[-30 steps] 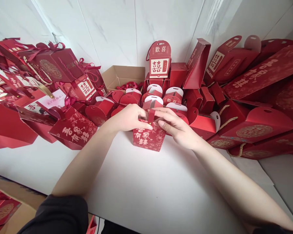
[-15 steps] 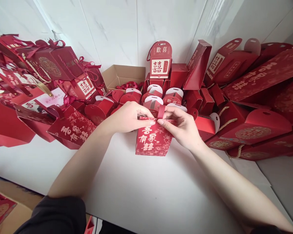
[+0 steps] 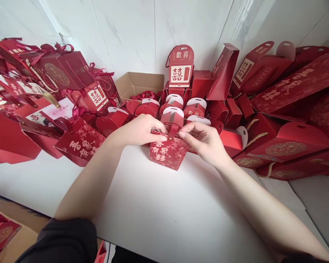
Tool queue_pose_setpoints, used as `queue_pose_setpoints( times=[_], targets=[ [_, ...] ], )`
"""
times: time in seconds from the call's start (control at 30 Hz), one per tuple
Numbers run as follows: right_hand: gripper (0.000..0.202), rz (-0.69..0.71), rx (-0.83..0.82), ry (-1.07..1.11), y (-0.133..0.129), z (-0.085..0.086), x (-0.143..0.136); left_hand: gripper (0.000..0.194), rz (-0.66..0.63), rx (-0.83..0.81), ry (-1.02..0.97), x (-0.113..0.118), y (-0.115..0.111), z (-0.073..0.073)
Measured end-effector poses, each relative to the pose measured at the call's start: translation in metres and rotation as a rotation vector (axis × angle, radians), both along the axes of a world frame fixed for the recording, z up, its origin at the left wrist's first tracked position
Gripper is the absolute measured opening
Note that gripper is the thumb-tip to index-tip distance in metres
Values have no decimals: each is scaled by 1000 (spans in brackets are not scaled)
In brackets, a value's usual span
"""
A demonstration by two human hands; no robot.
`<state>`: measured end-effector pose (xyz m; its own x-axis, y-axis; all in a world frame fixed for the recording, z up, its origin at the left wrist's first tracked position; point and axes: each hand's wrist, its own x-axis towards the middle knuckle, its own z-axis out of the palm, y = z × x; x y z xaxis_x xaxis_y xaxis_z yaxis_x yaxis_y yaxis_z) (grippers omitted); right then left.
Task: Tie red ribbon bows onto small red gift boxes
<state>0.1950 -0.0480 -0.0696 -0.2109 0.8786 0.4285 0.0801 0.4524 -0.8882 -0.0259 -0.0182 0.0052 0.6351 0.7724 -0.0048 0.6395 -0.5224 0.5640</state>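
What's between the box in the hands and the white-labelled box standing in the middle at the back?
Small red boxes lie between the held box and the white-labelled box, as the head view shows.

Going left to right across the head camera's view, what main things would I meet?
Handwritten pinkish card, left hand, red strap with gold stud, right hand, large red box with rounded flap and gold emblem.

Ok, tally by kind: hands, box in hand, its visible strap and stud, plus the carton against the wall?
Left hand and right hand: 2
Box: 1
Strap: 1
Stud: 1
Carton: 1
Total: 6
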Motion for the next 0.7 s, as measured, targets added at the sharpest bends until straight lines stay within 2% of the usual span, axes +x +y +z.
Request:
queue_pose_setpoints(
  times=[0.1,0.2,0.27,0.37,0.43,0.47,0.53,0.57,0.63,0.7],
  targets=[
    [26,-49,27,-52,2,0,4,28,13,29,32,1,-1,1],
    [28,-45,36,-57,3,-3,4,26,14,17,61,6,0,-6],
    [25,-96,82,-47,3,-7,1,25,22,6,129,6,2,-11],
    [16,-314,306,-14,0,-21,-7,37,36,25,227,0,6,-12],
    [22,-447,563,-23,-3,-35,-14,43,56,65,287,-8,5,-3],
    [27,-470,686,-50,-6,-43,-18,46,77,95,320,-14,2,5],
    [33,-398,868,-153,-12,-58,-27,48,150,184,371,-27,-10,23],
    [30,-293,946,-225,-16,-65,-31,47,215,242,362,-36,-20,33],
    [26,-73,1069,-353,-24,-75,-39,43,367,378,279,-60,-41,54],
    [25,59,1155,-400,-31,-79,-45,39,582,495,184,-90,-61,72]
  ],
)
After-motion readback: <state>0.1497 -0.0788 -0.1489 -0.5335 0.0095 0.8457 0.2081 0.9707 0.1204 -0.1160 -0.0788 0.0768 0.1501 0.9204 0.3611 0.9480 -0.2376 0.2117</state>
